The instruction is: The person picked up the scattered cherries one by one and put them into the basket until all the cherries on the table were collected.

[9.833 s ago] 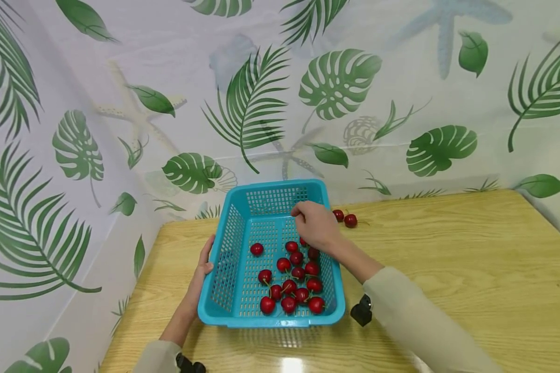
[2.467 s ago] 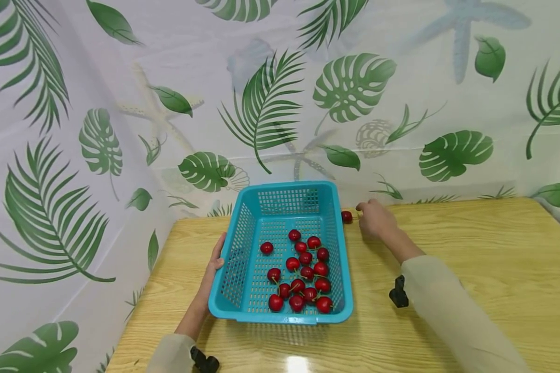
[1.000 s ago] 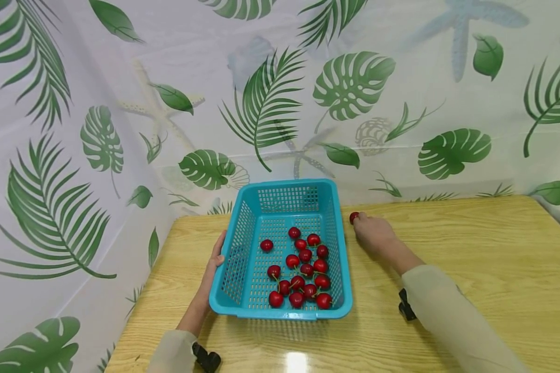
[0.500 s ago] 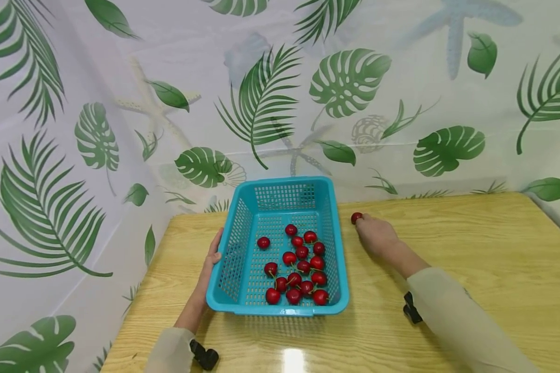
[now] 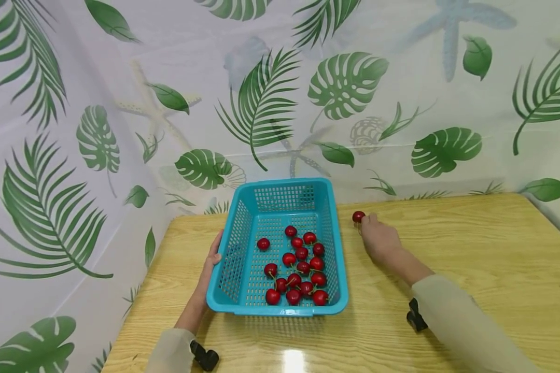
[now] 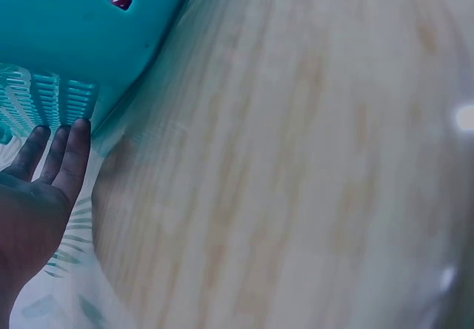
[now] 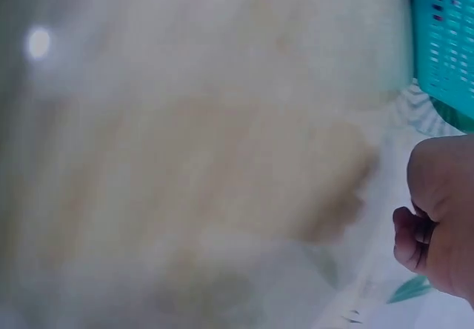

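A turquoise slotted basket (image 5: 282,311) stands on the wooden table with several dark red cherries (image 5: 303,268) inside, mostly toward its near right part. Against its left wall lies my left hand (image 5: 210,261), fingers straight along the outside and thumb at the rim; the left wrist view shows those extended fingers (image 6: 72,158) at the slotted wall. Right of the basket's far corner, my right hand (image 5: 381,241) pinches a single cherry (image 5: 358,216) at the stem side, a bit of stem showing below it. In the right wrist view the fingers are curled and the cherry is hidden.
Behind the table (image 5: 448,259) hangs a white sheet (image 5: 280,103) with green leaf prints, rising close to the table's far edge. Another printed sheet runs along the left side. Each wrist carries a small black camera (image 5: 204,356).
Over several seconds my right hand left the basket for the cherries beside it; two lay there, now one. Lately the hand and this cherry shifted slightly right. My left hand stayed at the basket.
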`<control>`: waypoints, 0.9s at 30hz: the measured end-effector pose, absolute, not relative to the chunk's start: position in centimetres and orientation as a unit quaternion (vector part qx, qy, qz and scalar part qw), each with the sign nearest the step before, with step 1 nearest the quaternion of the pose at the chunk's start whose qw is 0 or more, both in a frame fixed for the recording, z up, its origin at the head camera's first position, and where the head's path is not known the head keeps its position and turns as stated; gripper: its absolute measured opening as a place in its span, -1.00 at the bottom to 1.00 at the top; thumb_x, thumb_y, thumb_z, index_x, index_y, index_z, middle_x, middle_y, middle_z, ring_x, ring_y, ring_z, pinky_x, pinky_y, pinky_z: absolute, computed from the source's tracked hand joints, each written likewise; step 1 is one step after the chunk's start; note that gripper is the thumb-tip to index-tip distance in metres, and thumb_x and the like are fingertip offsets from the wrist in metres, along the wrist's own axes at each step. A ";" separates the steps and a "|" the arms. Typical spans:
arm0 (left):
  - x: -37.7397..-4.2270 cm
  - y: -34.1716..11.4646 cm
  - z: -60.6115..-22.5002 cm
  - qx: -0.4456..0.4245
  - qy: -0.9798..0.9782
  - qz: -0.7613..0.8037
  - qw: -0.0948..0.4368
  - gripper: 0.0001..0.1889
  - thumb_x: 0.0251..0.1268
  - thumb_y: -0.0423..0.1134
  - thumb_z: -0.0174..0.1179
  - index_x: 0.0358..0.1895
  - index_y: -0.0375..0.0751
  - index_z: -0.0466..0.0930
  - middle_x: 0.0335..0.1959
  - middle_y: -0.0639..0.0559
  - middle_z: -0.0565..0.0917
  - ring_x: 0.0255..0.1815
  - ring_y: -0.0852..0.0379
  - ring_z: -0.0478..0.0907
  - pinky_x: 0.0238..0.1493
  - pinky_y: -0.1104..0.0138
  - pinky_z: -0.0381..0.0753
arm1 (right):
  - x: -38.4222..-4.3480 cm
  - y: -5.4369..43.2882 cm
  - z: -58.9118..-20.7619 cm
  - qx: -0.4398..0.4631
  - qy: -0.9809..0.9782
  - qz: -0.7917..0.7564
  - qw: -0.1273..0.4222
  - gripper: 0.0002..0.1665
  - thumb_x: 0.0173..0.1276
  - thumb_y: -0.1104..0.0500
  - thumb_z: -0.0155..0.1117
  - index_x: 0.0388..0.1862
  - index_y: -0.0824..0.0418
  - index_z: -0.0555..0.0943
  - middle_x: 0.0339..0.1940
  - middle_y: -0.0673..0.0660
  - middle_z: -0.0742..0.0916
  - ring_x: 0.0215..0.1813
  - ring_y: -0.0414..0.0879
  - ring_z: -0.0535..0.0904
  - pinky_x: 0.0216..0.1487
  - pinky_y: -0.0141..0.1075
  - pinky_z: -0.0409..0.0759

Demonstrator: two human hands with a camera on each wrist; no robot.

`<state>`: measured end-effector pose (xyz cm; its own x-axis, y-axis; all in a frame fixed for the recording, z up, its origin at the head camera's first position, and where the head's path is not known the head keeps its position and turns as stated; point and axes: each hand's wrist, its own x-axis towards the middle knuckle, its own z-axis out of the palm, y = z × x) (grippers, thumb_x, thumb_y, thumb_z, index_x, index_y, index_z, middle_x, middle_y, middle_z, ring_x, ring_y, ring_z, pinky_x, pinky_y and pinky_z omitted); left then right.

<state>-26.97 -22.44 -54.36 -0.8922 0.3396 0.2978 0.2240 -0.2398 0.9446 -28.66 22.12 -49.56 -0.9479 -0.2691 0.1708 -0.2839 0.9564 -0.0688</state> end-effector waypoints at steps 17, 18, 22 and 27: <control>-21.9 -19.7 -47.1 0.115 0.669 0.731 0.065 -0.28 0.39 -0.16 -0.44 0.63 -0.03 -0.30 0.63 -0.15 -0.21 0.57 -0.30 -0.16 0.40 -0.21 -0.04 | -28.5 16.5 -40.0 0.257 -0.938 0.147 0.181 -0.92 0.41 0.37 0.08 -0.16 0.34 0.49 -0.23 0.25 0.56 -0.42 0.08 0.57 -0.48 -0.14 0.53; -22.2 -19.7 -47.4 0.121 0.663 0.736 0.061 -0.28 0.39 -0.17 -0.42 0.62 -0.06 -0.31 0.63 -0.19 -0.22 0.58 -0.32 -0.18 0.41 -0.21 -0.08 | -28.3 15.8 -39.8 0.270 -0.936 0.142 0.175 -0.91 0.37 0.41 0.10 -0.17 0.33 0.49 -0.24 0.22 0.56 -0.43 0.06 0.56 -0.50 -0.16 0.51; -23.4 -19.7 -48.3 0.132 0.638 0.757 0.046 -0.26 0.36 -0.24 -0.37 0.60 -0.19 -0.33 0.60 -0.33 -0.27 0.58 -0.37 -0.27 0.46 -0.19 -0.21 | -27.6 12.8 -39.0 0.298 -0.941 0.104 0.125 -0.82 0.28 0.46 0.19 -0.21 0.25 0.48 -0.27 0.14 0.51 -0.48 -0.05 0.52 -0.59 -0.26 0.42; -22.8 -19.9 -48.0 0.121 0.671 0.730 0.050 -0.28 0.40 -0.17 -0.43 0.62 -0.09 -0.31 0.62 -0.21 -0.21 0.57 -0.35 -0.16 0.40 -0.22 -0.04 | -27.4 9.3 -39.2 0.326 -0.943 0.012 0.067 -0.77 0.24 0.38 0.31 -0.15 0.28 0.49 -0.26 0.15 0.51 -0.50 -0.08 0.49 -0.56 -0.27 0.51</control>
